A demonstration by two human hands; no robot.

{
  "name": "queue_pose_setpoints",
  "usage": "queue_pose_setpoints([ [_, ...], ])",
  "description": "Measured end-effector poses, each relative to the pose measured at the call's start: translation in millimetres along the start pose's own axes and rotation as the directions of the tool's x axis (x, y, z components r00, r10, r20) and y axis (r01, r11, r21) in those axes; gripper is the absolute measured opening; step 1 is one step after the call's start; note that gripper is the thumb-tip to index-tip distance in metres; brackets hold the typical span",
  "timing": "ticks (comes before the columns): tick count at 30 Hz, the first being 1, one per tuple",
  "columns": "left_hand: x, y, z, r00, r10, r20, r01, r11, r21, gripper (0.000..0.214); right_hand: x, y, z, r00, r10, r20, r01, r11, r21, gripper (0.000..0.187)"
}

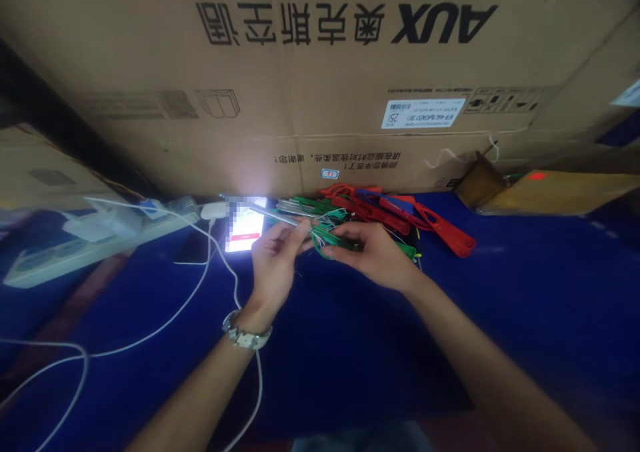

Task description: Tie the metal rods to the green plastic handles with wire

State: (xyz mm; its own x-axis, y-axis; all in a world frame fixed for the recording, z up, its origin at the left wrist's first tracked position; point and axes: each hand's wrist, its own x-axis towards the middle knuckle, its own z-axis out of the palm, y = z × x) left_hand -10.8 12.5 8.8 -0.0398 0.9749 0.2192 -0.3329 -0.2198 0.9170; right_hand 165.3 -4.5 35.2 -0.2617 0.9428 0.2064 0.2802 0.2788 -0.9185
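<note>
Near the back of the blue surface, my left hand (pixel 276 259) is closed, pinching a thin silvery metal rod (pixel 273 216) between thumb and fingers. The rod points up and to the left. My right hand (pixel 377 255) is closed on a green plastic piece (pixel 326 237) with thin pale strands hanging about it. Rod and green piece meet between my hands; whether they are joined I cannot tell. Just behind lie several more green pieces with metal rods (pixel 300 205). Red plastic pieces (pixel 445 229) are heaped to the right, some blue among them.
A big cardboard box (pixel 300 72) with upside-down printing stands along the back. A lit phone (pixel 246 229) leans left of my hands. Farther left are a white power strip (pixel 50 252) and loose white cables (pixel 170 322). A yellow-brown packet (pixel 560 192) lies at the right.
</note>
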Motion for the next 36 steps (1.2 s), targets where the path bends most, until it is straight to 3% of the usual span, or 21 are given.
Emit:
queue_pose_setpoints([
  [6,-3.9,-1.7,4.6,0.998,0.067,-0.004,-0.067,0.997,0.026,0.020,0.9,-2.7,2.6,0.970,0.232,0.067,-0.240,0.956,0.168,0.024],
  [9,-4.9,-1.6,6.9,0.997,0.076,-0.023,-0.075,0.997,0.021,0.018,0.8,-3.1,3.2,0.959,0.280,0.053,-0.284,0.940,0.189,0.026],
  [13,-6.4,-0.5,9.1,0.997,0.056,-0.044,-0.055,0.998,0.016,0.017,1.0,-3.8,1.2,0.947,0.321,0.029,-0.322,0.942,0.089,0.026],
  [18,-7.1,-1.8,8.8,0.998,0.021,-0.062,-0.018,0.999,0.043,0.018,0.7,-2.2,1.4,0.897,0.436,0.070,-0.441,0.876,0.193,0.032],
  [29,-6.5,-9.1,10.6,0.995,-0.038,-0.089,0.045,0.996,0.074,0.021,7.3,1.7,5.2,0.840,0.522,0.149,-0.543,0.810,0.222,0.015],
  [32,-6.5,-9.6,10.5,0.994,-0.049,-0.094,0.054,0.997,0.059,0.021,8.0,4.2,4.7,0.836,0.526,0.158,-0.549,0.799,0.245,0.020],
  [36,-8.6,-10.9,12.0,0.993,-0.078,-0.088,0.083,0.995,0.057,0.024,7.6,7.2,-1.0,0.820,0.513,0.254,-0.570,0.773,0.277,0.029],
])
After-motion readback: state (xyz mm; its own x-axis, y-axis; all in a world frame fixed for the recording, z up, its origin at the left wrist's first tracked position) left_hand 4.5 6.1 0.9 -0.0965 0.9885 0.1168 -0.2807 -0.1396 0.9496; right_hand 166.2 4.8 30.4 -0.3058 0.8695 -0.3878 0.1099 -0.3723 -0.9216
